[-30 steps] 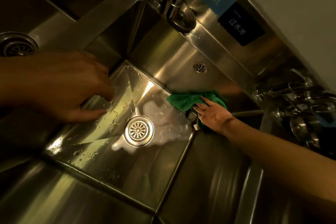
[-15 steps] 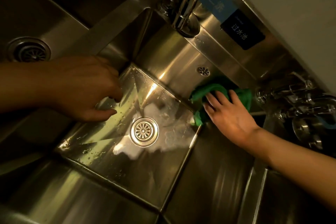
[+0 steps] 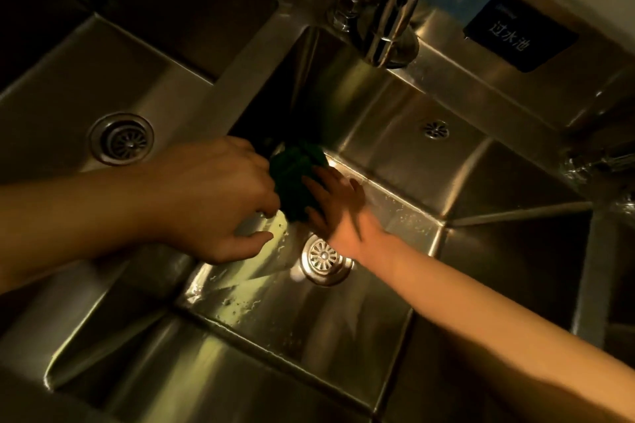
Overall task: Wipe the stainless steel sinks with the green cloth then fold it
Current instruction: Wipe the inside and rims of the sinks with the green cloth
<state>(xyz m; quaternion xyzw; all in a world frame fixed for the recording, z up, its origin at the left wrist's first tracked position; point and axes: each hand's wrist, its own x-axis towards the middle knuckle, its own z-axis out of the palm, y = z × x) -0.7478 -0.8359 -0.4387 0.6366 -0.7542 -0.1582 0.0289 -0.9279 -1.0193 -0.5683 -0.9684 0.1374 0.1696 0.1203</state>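
The green cloth lies bunched in the far left corner of the middle stainless steel sink, in shadow. My right hand presses on it with straight, spread fingers, the arm reaching in from the lower right. From the left, my left hand hangs over the sink with loosely curled fingers. Its fingertips reach the cloth's left edge, and I cannot tell whether they touch it. The sink floor is wet, with droplets around the round drain.
A second sink with its own drain sits to the left behind a steel divider. A chrome faucet hangs over the back wall, near an overflow hole and a dark label. More taps are at the right edge.
My right hand has swept the cloth from the sink's far right corner across the back to the far left corner. My left hand stayed over the left side.
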